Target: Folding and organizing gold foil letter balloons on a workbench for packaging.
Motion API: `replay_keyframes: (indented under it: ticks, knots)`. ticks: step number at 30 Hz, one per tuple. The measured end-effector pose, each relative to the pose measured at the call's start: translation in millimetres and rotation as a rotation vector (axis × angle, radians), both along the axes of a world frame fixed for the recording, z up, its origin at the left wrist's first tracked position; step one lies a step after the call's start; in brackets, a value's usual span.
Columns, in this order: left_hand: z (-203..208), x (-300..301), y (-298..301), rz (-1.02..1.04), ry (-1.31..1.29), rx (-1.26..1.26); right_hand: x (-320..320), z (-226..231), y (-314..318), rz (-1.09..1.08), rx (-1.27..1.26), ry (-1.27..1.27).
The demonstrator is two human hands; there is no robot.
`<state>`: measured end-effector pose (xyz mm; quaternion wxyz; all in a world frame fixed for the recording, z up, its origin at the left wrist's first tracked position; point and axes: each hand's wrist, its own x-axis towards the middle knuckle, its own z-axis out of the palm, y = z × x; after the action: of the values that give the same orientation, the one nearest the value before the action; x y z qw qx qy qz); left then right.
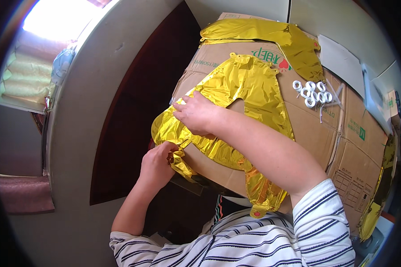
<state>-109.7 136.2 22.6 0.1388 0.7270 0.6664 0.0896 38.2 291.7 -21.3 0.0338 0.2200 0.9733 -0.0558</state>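
A flat, deflated gold foil balloon (265, 102) with a cut-out opening lies on the cardboard, one lower arm hanging towards my lap. My left hand (157, 162) is closed on a crumpled lower-left part of the foil at the cardboard's edge. Across the balloon's left part lies my right hand (196, 113), its fingers stretched out flat on the foil. A small white bit shows by its fingertips, too small to name. My right forearm passes over the middle of the balloon and hides some of it.
The cardboard box (236, 178) serves as the work surface. Another gold foil balloon (258, 30) lies at its far edge. Several small white ribbon rolls (314, 94) sit at the right. More gold foil (373, 200) hangs at the far right. A dark red panel (129, 111) stands to the left.
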Motion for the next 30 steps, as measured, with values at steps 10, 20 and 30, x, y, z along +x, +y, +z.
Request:
replay_keyframes:
  ticks: [10, 20, 30]
  knots:
    - [1, -3, -7, -0.008, -0.123, -0.058, 0, 0, 0, -0.004, -0.016, 0.008]
    - [21, 7, -25, 0.015, -0.220, -0.199, 0, -4, -1, 0.000, 0.012, 0.025]
    - [70, 9, -60, -0.209, 0.096, -0.234, 19, -10, -1, 0.054, 0.112, 0.595]
